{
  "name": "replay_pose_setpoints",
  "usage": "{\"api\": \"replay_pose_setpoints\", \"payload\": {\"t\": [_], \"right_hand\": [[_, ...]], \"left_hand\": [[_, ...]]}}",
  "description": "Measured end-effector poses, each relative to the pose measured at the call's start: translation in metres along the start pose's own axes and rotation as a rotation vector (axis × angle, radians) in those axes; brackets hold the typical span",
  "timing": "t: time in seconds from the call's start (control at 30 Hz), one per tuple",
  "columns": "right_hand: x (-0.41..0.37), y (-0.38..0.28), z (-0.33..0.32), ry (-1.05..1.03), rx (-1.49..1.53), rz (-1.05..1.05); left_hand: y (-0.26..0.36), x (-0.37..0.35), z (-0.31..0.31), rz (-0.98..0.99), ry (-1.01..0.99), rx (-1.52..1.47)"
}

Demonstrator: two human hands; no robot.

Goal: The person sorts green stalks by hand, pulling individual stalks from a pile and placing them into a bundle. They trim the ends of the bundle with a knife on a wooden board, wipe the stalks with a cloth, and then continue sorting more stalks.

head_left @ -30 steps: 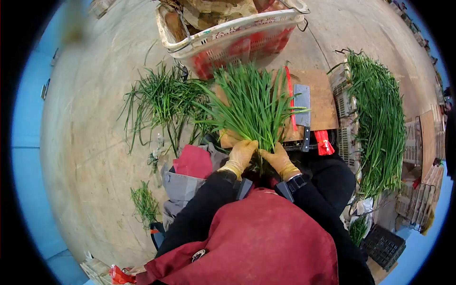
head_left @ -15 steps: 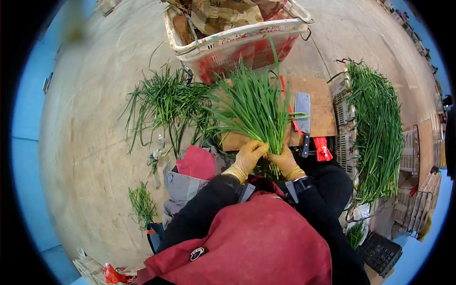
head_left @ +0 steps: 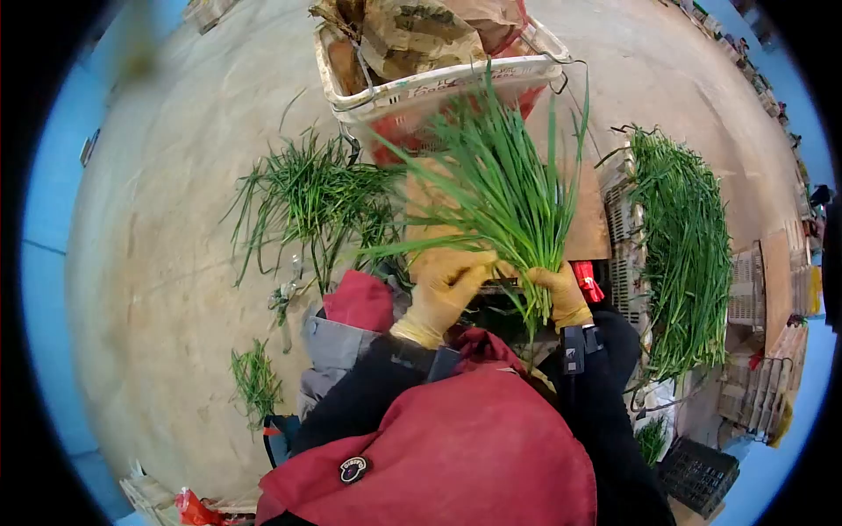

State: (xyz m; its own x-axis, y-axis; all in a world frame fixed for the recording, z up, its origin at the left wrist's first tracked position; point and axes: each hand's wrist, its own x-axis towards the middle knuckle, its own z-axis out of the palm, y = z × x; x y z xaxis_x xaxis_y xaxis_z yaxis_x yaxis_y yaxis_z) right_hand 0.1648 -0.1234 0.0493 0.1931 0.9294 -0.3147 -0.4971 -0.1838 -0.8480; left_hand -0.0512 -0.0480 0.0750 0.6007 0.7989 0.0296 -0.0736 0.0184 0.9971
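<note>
A fanned bunch of long green chives (head_left: pixel 517 188) is gripped near its stem ends by my right hand (head_left: pixel 564 295), in a yellow glove. The leaves point up and away from me, over the wooden board (head_left: pixel 589 210). My left hand (head_left: pixel 445 294), also gloved, is just left of the stems with its fingers curled together. Whether it pinches a leaf, I cannot make out. One long leaf stretches left above that hand. A bundle of red strips (head_left: pixel 586 280) shows beside my right hand.
Loose chives (head_left: pixel 320 188) lie on the floor at left, with a smaller heap (head_left: pixel 256 381) nearer me. A white crate (head_left: pixel 561 54) of brown paper stands ahead. At right are a crate heaped with chives (head_left: pixel 680 254) and a black crate (head_left: pixel 699 473).
My right hand has moved right with the chives, which now cover the knife on the board. My left hand has come away from the stems, and the bunch has spread wider.
</note>
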Motion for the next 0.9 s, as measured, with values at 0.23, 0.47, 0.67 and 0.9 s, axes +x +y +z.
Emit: {"api": "replay_pose_setpoints", "payload": {"t": [0.23,0.47,0.67,0.9], "right_hand": [[-0.017,-0.008,0.0,0.024,0.0,0.002],[-0.026,-0.002,-0.003,-0.097,-0.067,0.034],[-0.021,-0.011,0.014,-0.09,-0.043,0.063],[0.005,-0.002,0.032,0.001,0.002,-0.085]], "left_hand": [[-0.002,-0.002,0.008,-0.578,-0.155,-0.261],[-0.021,0.007,0.001,-0.22,-0.22,-0.473],[-0.001,-0.003,0.0,-0.498,-0.19,-0.537],[-0.002,-0.024,0.043,-0.584,-0.478,-0.436]]}}
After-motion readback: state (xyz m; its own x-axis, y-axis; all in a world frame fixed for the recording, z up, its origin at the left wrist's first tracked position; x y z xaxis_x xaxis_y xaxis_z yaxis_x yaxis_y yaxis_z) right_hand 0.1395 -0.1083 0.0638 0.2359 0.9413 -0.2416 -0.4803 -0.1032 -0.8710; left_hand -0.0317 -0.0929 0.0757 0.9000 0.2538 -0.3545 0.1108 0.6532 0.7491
